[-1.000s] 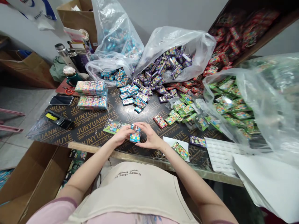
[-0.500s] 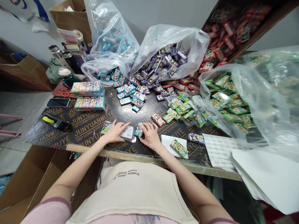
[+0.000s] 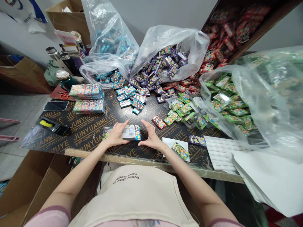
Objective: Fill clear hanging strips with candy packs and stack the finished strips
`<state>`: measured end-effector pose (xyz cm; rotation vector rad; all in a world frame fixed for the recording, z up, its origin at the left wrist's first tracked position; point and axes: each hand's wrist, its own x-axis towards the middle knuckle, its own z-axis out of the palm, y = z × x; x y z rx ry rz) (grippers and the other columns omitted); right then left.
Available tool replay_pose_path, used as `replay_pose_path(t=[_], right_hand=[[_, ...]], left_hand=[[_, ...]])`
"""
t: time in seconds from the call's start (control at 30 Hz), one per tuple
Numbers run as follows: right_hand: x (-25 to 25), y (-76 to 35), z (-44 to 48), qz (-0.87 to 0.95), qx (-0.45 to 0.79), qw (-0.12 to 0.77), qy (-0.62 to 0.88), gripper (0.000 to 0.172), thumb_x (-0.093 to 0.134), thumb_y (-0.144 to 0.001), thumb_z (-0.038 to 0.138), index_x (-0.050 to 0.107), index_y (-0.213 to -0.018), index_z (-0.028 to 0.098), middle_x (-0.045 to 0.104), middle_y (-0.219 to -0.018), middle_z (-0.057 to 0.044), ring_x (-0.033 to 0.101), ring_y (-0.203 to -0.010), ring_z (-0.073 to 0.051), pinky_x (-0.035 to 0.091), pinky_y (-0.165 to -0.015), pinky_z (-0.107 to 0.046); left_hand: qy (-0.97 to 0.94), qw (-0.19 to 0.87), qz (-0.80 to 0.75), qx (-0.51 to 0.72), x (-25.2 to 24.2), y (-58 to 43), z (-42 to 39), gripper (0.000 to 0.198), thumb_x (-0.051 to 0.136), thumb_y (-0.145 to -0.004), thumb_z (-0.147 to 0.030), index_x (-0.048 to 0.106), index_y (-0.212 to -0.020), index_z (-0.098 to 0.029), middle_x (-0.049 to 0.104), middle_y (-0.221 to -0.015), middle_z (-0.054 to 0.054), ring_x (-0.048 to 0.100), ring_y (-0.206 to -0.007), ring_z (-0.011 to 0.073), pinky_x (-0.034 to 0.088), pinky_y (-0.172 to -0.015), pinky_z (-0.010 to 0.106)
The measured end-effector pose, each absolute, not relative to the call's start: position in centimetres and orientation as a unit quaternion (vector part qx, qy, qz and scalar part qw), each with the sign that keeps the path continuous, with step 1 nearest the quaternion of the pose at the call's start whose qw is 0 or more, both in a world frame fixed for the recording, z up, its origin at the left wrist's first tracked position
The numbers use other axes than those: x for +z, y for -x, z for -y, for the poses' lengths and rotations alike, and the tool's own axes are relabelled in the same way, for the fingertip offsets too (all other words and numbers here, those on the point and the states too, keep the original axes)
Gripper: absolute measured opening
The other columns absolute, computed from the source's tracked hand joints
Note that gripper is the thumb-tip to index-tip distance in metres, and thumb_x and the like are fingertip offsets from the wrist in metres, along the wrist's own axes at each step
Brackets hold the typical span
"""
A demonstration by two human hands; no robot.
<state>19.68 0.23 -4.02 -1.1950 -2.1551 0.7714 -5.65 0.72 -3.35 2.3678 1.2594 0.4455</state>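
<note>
Blue printing and a white barcoded label are seen on the row of small packs [image 3: 131, 132] that is pressed together between both hands near the front edge of the worktop [image 3: 94, 126]. The left hand [image 3: 115, 135] is laid over the row's left end, fingers spread on the white label, thumb at the near side. The right hand [image 3: 149, 138] is cupped against the right end, its fingers curved and its thumb pointing towards the packs; the row is gripped from both ends rather than lifted, and it rests on the dark printed board.

Just right of the right hand a white sheet [image 3: 172, 143] is lain on by a green pack [image 3: 181, 150]. Beyond the hands, loose blue packs [image 3: 127, 96] are scattered, with a red pack [image 3: 159, 122] to their right. Two wrapped bundles [image 3: 88, 99] are stacked to the left, beside a phone [image 3: 56, 106]. Clear plastic bags [image 3: 165, 41] of packs are piled at the back and right.
</note>
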Motion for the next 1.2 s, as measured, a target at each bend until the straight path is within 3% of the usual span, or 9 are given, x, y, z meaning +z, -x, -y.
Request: replay_pose_path(t=[0.2,0.37,0.47,0.57,0.73,0.87,1.0,1.1,1.2], right_hand=[[-2.9,-18.7,-1.8,0.789,0.306,0.331,0.418,0.057,0.051,-0.09,0.04,0.033,-0.141,0.025,0.069,-0.108,-0.006,0.056,-0.111,-0.024,0.027,-0.103,-0.047],[-3.4,-18.6,-12.1,0.66,0.16,0.417,0.604,0.049,0.051,-0.086,0.049,0.051,-0.125,0.02,0.059,-0.123,-0.013,0.05,-0.114,-0.028,0.036,-0.095,-0.043],[-4.0,-18.1,-18.1,0.633,0.186,0.336,0.672,0.048,0.059,-0.079,0.049,0.057,-0.116,0.018,0.062,-0.108,-0.014,0.053,-0.103,-0.03,0.04,-0.088,-0.042],[-4.2,-17.4,-20.5,0.634,0.193,0.282,0.693,0.037,0.068,-0.071,0.045,0.063,-0.094,0.017,0.062,-0.098,-0.012,0.054,-0.096,-0.029,0.042,-0.084,-0.04],[-4.0,-18.2,-16.8,0.661,0.202,0.388,0.61,0.023,0.058,-0.079,0.037,0.057,-0.09,0.018,0.062,-0.083,-0.006,0.056,-0.076,-0.02,0.044,-0.072,-0.032],[-4.8,-19.9,-9.8,0.653,0.198,0.42,0.598,0.038,0.052,-0.085,0.038,0.049,-0.117,0.018,0.062,-0.082,-0.004,0.057,-0.069,-0.019,0.045,-0.068,-0.031],[-5.6,-21.0,-4.0,0.704,0.241,0.298,0.598,0.043,0.049,-0.088,0.038,0.047,-0.126,0.017,0.062,-0.081,-0.005,0.06,-0.069,-0.02,0.048,-0.07,-0.033],[-4.9,-21.8,-2.9,0.779,0.226,0.178,0.558,0.053,0.061,-0.08,0.045,0.054,-0.124,0.016,0.063,-0.1,-0.013,0.062,-0.091,-0.026,0.048,-0.081,-0.039],[-3.6,-22.8,-4.0,0.857,0.21,0.114,0.457,0.084,0.077,-0.064,0.045,0.043,-0.138,0.022,0.044,-0.139,-0.017,0.043,-0.125,-0.035,0.036,-0.1,-0.051]], left_hand=[[-0.839,0.216,-0.472,0.161,-4.0,5.0,-0.9,0.115,0.077,-0.062,-0.04,0.005,-0.15,-0.022,0.048,-0.132,0.013,0.046,-0.12,0.0306,0.026,-0.11,0.053],[-0.85,0.197,-0.472,0.126,-5.1,4.0,-0.5,0.107,0.075,-0.065,-0.05,0.014,-0.149,-0.022,0.051,-0.127,0.012,0.046,-0.118,0.0298,0.024,-0.11,0.054],[-0.861,0.168,-0.473,0.08,-5.1,3.3,-0.2,0.093,0.07,-0.069,-0.055,0.028,-0.145,-0.023,0.05,-0.125,0.012,0.046,-0.118,0.03,0.024,-0.109,0.054],[-0.88,0.132,-0.453,0.047,-4.2,2.2,0.0,0.094,0.072,-0.068,-0.053,0.025,-0.146,-0.027,0.047,-0.13,0.014,0.043,-0.122,0.0316,0.022,-0.109,0.056],[-0.916,0.123,-0.381,0.005,-2.7,-0.1,-0.4,0.073,0.071,-0.073,-0.047,0.039,-0.137,-0.031,0.037,-0.14,0.015,0.041,-0.122,0.0339,0.034,-0.098,0.049],[-0.915,0.123,-0.384,-0.025,-2.4,-0.9,-0.9,0.054,0.072,-0.071,-0.043,0.053,-0.118,-0.022,0.045,-0.128,0.017,0.044,-0.114,0.0342,0.039,-0.091,0.046],[-0.924,0.121,-0.359,-0.045,-2.4,-0.6,-1.1,0.051,0.074,-0.067,-0.043,0.056,-0.11,-0.021,0.048,-0.12,0.015,0.045,-0.109,0.0333,0.041,-0.087,0.044],[-0.93,0.125,-0.341,-0.054,-2.2,0.0,-0.9,0.051,0.076,-0.066,-0.041,0.056,-0.109,-0.023,0.048,-0.118,0.014,0.046,-0.108,0.0325,0.041,-0.085,0.042],[-0.934,0.12,-0.334,-0.05,-1.9,0.4,-0.5,0.055,0.076,-0.067,-0.039,0.054,-0.114,-0.023,0.047,-0.12,0.014,0.045,-0.11,0.0323,0.041,-0.085,0.041]])
